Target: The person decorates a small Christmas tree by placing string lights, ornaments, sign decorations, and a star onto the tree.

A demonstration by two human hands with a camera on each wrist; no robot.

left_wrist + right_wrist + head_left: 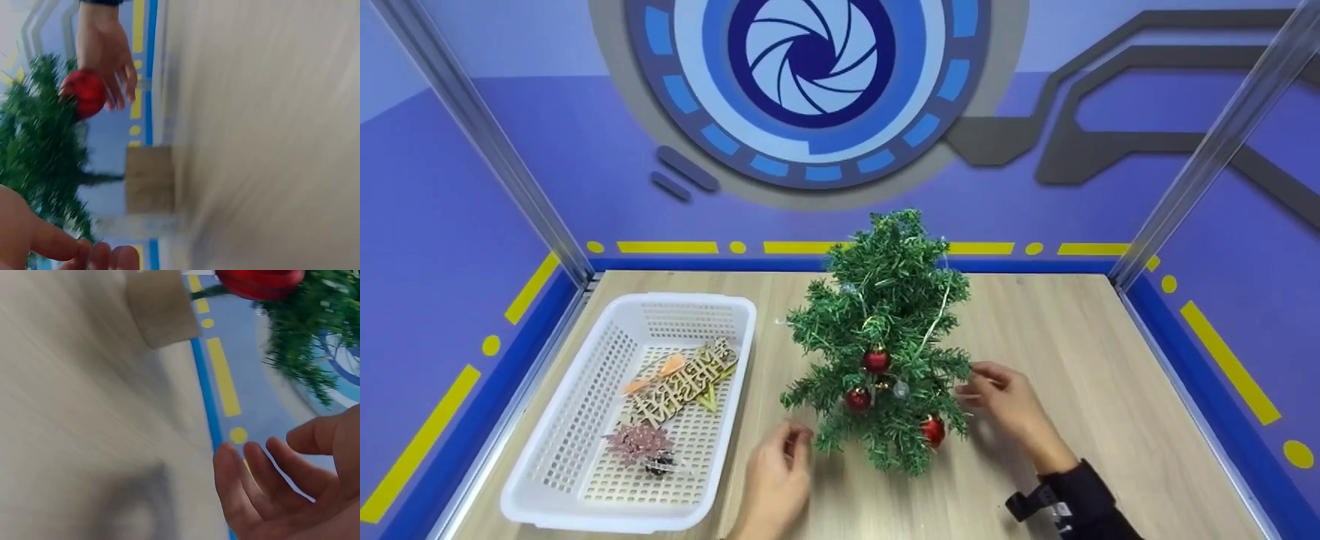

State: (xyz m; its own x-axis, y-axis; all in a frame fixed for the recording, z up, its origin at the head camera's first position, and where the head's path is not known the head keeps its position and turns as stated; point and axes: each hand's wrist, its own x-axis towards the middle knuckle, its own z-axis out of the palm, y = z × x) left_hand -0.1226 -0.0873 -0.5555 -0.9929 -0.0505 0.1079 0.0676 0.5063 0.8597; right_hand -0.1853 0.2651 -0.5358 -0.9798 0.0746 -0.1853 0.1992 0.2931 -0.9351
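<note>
A small artificial Christmas tree (896,300) stands on the table, with red ball ornaments (876,358) and a pale string of lights (936,319) among its branches. Its block-shaped base (149,180) shows under the trunk in the left wrist view. My left hand (776,472) is at the tree's lower left, fingers loosely bent and nothing in them. On the other side, my right hand (1009,401) is by the lower branches. Its fingers (230,467) are spread and relaxed in the right wrist view, holding nothing, below a red ball (261,281).
Left of the tree stands a white plastic basket (547,442). In it lie wooden lettering (682,386), a yellow star (707,397), an orange piece (656,375) and a pinkish glittery ornament (637,442). Metal posts (510,165) and printed panels surround the table (1050,322).
</note>
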